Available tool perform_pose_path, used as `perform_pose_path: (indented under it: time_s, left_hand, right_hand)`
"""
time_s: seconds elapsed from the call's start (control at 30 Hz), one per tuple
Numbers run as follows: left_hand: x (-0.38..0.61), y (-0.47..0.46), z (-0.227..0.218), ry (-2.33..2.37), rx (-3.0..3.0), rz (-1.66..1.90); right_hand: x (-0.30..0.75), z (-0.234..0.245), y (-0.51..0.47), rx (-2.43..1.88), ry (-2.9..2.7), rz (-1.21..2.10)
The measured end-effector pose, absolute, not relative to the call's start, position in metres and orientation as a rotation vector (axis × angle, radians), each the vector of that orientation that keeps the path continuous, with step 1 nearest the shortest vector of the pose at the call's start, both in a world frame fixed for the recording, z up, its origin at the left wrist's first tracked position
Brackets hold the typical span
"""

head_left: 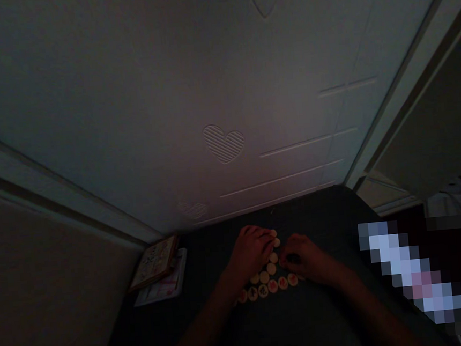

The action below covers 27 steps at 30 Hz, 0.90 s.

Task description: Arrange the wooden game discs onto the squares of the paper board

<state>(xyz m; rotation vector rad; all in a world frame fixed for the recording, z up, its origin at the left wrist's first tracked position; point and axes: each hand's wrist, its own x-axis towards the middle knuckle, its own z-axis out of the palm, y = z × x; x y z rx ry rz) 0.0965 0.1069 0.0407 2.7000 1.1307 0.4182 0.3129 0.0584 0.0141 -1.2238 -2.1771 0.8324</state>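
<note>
Chinese chess pieces [267, 285] are lying clustered mid-table [323, 213], with the left hand [250, 253] resting over their left side and the right hand [302, 259] over their right. A board [154, 261] is lying on a booklet [166, 289] at the table's left edge. A panelled door [223, 143] is standing behind.

Nothing is legible: the red marks on the round pieces [272, 285] by the left hand [251, 252] and the print on the booklet [163, 287] farther left are too dim.

place: home, dim room | evidence: white panelled door with embossed hearts [223, 143] | door frame and plain walls either side | dark low table [323, 213] with round game pieces [267, 277] | boxed board game [154, 262] at table edge
</note>
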Motion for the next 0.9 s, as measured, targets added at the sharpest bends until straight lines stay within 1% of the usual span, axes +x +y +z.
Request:
perform_pose_path:
  time_s: [0.37,0.63,0.9]
  left_hand:
    - [0.085,0.097,0.048,1.184,2.679,0.410]
    - [0.083,0.050,0.061,1.008,2.593,0.383]
    - [0.098,0.030,0.042,0.996,2.618,0.421]
  right_hand:
    - [0.319,0.026,0.056,-1.199,-2.197,0.946]
    - [0.324,0.018,0.057,-1.246,-2.179,0.922]
    - [0.341,0.015,0.063,-1.343,-2.146,0.909]
